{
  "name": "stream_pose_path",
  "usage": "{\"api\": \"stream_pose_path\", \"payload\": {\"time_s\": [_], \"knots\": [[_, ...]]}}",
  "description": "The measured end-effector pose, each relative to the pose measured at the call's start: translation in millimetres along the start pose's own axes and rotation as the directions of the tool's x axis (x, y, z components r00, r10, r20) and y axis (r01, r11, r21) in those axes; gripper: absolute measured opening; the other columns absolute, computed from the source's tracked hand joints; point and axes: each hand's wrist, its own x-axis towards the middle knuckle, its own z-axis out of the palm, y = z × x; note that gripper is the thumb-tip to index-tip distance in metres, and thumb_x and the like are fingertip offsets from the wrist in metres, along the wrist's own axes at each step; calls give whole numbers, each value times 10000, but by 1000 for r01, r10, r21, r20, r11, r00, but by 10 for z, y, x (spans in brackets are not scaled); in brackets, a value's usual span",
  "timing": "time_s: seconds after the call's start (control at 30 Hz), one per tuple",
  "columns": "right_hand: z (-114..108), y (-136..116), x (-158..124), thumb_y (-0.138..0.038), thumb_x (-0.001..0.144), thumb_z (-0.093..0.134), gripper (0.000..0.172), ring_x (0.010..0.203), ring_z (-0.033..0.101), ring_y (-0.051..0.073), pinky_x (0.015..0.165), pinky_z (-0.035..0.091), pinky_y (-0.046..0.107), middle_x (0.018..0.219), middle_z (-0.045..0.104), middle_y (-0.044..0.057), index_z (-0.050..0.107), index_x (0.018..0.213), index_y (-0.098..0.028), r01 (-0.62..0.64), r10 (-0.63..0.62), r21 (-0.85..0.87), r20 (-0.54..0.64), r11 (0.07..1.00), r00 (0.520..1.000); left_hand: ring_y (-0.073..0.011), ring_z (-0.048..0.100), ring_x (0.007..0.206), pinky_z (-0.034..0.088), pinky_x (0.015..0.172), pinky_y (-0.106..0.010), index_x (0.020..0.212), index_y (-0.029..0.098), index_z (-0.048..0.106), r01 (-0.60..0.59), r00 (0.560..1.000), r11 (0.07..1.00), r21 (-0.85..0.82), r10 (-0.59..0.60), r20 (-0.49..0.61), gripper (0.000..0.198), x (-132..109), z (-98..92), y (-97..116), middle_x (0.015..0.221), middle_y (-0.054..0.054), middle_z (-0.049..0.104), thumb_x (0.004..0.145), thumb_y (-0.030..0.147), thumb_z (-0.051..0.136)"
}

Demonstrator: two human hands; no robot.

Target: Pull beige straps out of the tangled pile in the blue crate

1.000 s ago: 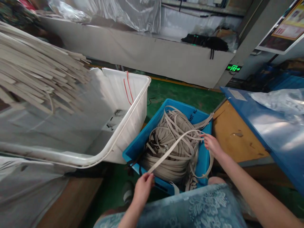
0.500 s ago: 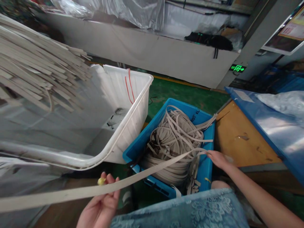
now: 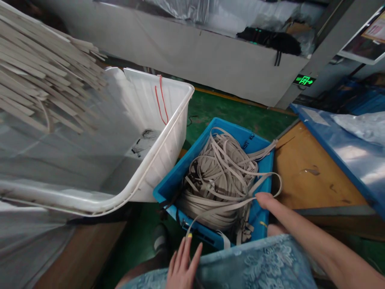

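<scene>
One blue plastic crate sits at lower centre of the frame, heaped with a tangle of flat, beige, ribbon-like straps — too many to count. The right hand, at the crate's right rim, pinches one loose strap that sags toward the left hand at the bottom edge, fingers spread, grasping nothing. One glossy white tub tilts at left — stiff pale strips fan across the upper left
</scene>
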Motion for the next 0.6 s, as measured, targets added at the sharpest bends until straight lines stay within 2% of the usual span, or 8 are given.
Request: {"api": "stream_pose_path", "payload": {"time_s": [0.1,0.17,0.27,0.33,0.37,0.43,0.5,0.6], "knots": [[17,-3,34,-155,864,607,197,1124,599,207,960,491,406,1185,641,104,641,1052,-108,-48,48,-5,5,999,999,-340,349,1338,317,1094,-566,1166,322,667,-106,919,994,19,91,383,557,63,226,83,1412,-107,428,764,-21,491],[41,-1,48,-156,857,617,175,1101,609,207,947,498,410,1150,653,100,645,1023,-105,-75,75,6,6,997,997,-359,418,1294,292,1106,-572,968,290,739,-87,867,983,-162,154,474,359,85,274,100,1333,-115,525,774,41,569],[68,-51,85,-181,823,660,148,1055,627,219,938,493,443,1063,677,103,658,943,-94,-67,67,54,2,996,998,-337,609,1103,299,1125,-511,896,293,748,-22,945,898,-440,163,285,184,150,161,174,1082,-114,697,781,181,657],[26,-164,148,-267,782,703,180,984,647,215,914,499,442,959,695,92,673,868,-111,-9,9,121,-7,993,1000,-299,653,881,399,1054,-426,908,261,749,67,997,800,-597,-37,63,219,262,-52,273,890,-107,711,713,360,750],[-27,-253,199,-322,744,729,212,927,657,211,882,511,422,888,700,78,684,823,-131,32,-31,161,-8,986,999,-266,625,780,487,905,-363,891,240,743,152,972,721,-676,-233,-30,304,336,-181,324,824,-95,685,686,465,757],[-199,-500,339,-380,608,798,264,795,666,203,780,534,357,742,690,42,697,727,-167,129,-133,248,1,960,991,-165,427,505,410,512,-268,747,209,698,330,882,570,-752,-471,30,483,490,-408,401,552,-22,485,767,672,565],[-407,-838,514,-362,529,825,268,733,659,196,709,525,295,681,681,22,700,677,-176,225,-233,333,-18,915,972,-127,289,448,301,452,-241,671,184,662,403,866,492,-771,-477,148,606,613,-500,422,470,13,335,775,749,466],[-595,-1444,774,-336,692,724,201,865,656,208,750,494,266,842,715,68,707,777,-154,325,-285,444,-156,835,946,-121,280,429,285,436,-242,633,157,663,483,846,393,-782,-439,302,743,719,-340,353,441,10,304,767,815,347]]}}
